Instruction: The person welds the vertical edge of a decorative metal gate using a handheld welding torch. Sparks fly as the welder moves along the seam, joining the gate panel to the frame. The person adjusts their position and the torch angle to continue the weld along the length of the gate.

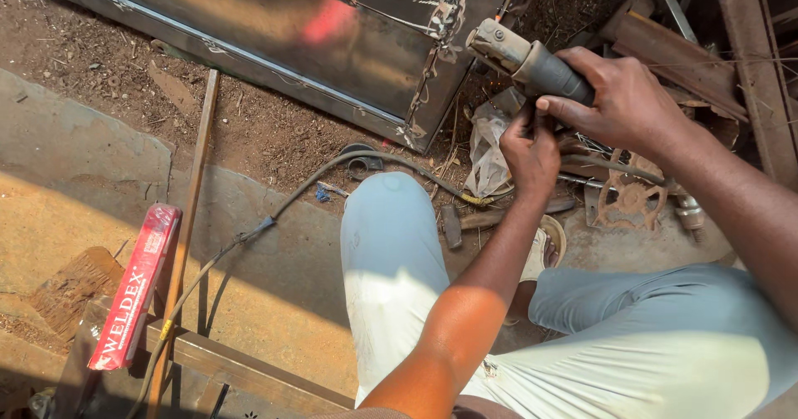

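My right hand (623, 103) grips a welding electrode holder (522, 57) by its dark handle, its worn metal head pointing up-left toward a shiny steel frame (349, 45). My left hand (528, 153) is closed just under the holder's handle, fingers pinched against it; what it pinches is hidden. A grey cable (283, 207) runs from near the hands across the ground toward the lower left. My knees in light trousers (391, 253) fill the lower middle.
A long red box of welding rods (137, 286) lies at the lower left on a rusty steel bar (249, 369). A thin rod (193, 211) leans beside it. Scrap metal, a rusty gear (632, 196) and angle iron (673, 53) crowd the right. A crumpled plastic bag (486, 149) lies near the frame.
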